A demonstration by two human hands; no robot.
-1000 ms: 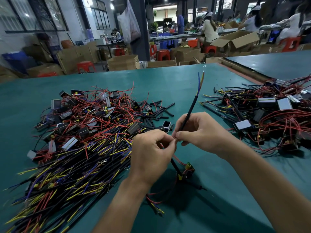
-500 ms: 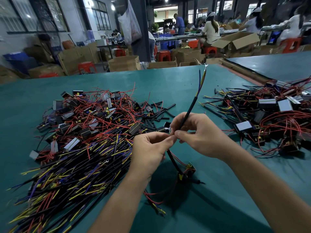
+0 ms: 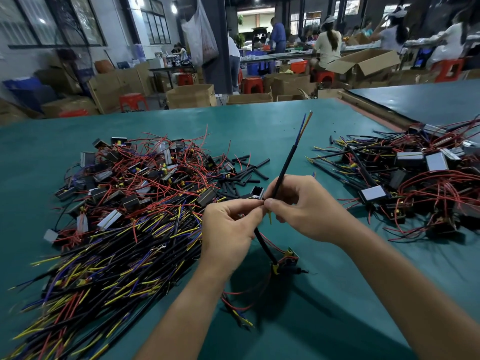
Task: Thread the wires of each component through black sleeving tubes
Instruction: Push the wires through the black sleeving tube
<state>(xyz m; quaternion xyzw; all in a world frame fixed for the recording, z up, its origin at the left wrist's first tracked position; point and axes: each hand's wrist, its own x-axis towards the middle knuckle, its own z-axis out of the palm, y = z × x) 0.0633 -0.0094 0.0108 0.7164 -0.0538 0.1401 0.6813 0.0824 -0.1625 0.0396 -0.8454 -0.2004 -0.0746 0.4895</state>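
Above table (image 3: 259, 120), left grip (image 3: 228, 229), right grip (image 3: 309, 209) touching — both pinching black sleeving tube (image 3: 287, 162), slanting up between them

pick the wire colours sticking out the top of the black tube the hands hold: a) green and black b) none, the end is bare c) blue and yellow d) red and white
c: blue and yellow wires poke out of the upper end of the tube, above where the left hand and right hand pinch it.
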